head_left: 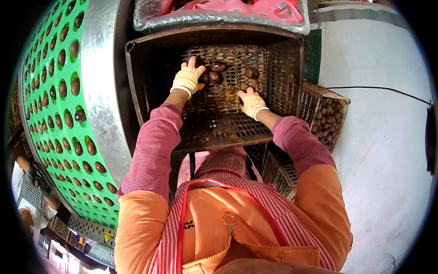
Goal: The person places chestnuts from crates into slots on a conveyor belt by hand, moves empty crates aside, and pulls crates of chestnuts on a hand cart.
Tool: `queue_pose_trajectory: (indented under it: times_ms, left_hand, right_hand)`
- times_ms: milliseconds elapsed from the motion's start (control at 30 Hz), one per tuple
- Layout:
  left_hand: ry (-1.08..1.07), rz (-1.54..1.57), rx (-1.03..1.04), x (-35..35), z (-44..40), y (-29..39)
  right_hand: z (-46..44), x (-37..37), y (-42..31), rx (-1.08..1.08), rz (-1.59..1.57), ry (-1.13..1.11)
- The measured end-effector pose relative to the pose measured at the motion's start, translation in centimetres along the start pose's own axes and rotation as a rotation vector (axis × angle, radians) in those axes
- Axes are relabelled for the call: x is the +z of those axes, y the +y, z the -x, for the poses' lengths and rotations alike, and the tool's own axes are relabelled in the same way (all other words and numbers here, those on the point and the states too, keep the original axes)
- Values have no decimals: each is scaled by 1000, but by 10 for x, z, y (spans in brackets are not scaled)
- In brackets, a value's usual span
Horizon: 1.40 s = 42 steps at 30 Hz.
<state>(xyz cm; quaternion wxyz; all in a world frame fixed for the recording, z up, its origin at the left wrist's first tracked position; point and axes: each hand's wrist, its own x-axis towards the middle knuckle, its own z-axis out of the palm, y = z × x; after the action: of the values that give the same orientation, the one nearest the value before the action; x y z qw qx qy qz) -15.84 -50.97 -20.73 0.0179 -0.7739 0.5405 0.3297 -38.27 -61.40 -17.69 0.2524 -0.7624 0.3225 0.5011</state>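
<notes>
Both hands wear pale ribbed wraps that leave the fingertips bare, and both reach into a dark, perforated plastic crate (214, 137). At the crate's left side my left hand (188, 78) has its fingers spread, touching or just beside a small group of dark brown, egg-like objects (216, 77). One more lies just above that group (219, 66). My right hand (252, 102) is over the crate's right part, fingers apart and nothing seen in them. A single brown object (252, 73) rests on the crate floor above it. My left hand may hide part of the group.
A green panel (68, 107) with rows of holes holding brown oval objects curves along the left, edged by a metal band (102, 91). Behind the crate is a plastic-lined box (219, 20). Another crate (340, 98) of round objects stands right. Another person (32, 201) is at far left.
</notes>
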Motion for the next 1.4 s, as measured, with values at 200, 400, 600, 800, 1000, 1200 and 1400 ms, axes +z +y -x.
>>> queue_pose_trajectory:
  times_ms: [200,400,600,800,1000,1200,1400]
  left_hand:
    - [112,17,-10,23,13,12]
    - [-120,149,-80,-1,-1,6]
    - [12,564,-249,3,19,-1]
    - [342,1320,119,-26,77,13]
    - [313,2482,346,-73,219,47]
    - [731,2146,343,-56,352,8]
    - [1586,1666,-376,45,554,-32]
  right_hand:
    - [14,3,-25,-18,-159,113]
    - [-6,12,-16,-48,-235,199]
    - [-12,-57,-35,-91,-423,673]
    - [-119,-31,-47,-297,-185,732]
    - [-112,-42,-85,-201,-175,633]
    - [-103,-61,-91,-131,-90,556]
    - [-22,-57,-98,-410,-1130,390]
